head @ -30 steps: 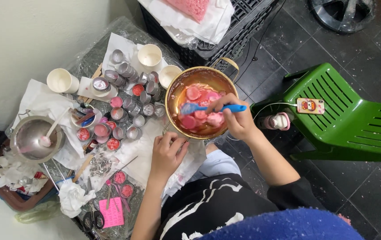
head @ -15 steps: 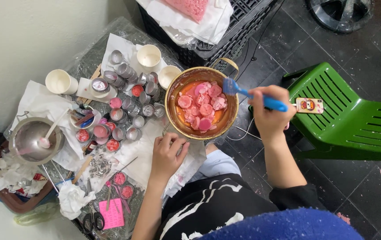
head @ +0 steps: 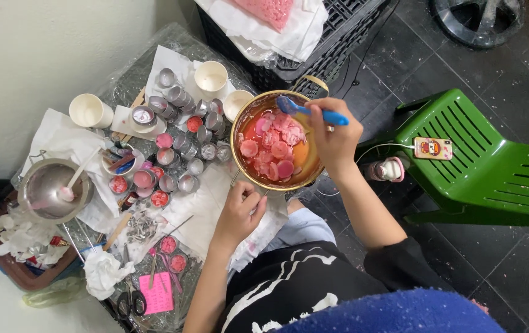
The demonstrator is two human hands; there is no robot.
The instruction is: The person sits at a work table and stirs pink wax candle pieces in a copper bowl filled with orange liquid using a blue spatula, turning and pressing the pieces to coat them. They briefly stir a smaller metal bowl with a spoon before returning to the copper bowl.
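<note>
Even, soft indoor light; sharp picture.
Light fell evenly from above, leaving only faint shadows under the green chair point(head: 492, 166). Glare showed on the plastic table cover point(head: 172, 43) and metal bowl point(head: 51, 188). Edges bent slightly outward.

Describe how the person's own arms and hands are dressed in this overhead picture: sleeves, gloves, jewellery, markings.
Both hands, the left hand and the right hand, are bare: no gloves, and no rings or watch that I can make out. The forearms are uncovered too. A black sleeve is pushed up around the right elbow. It belongs to a black top with white bone-like markings.
</note>
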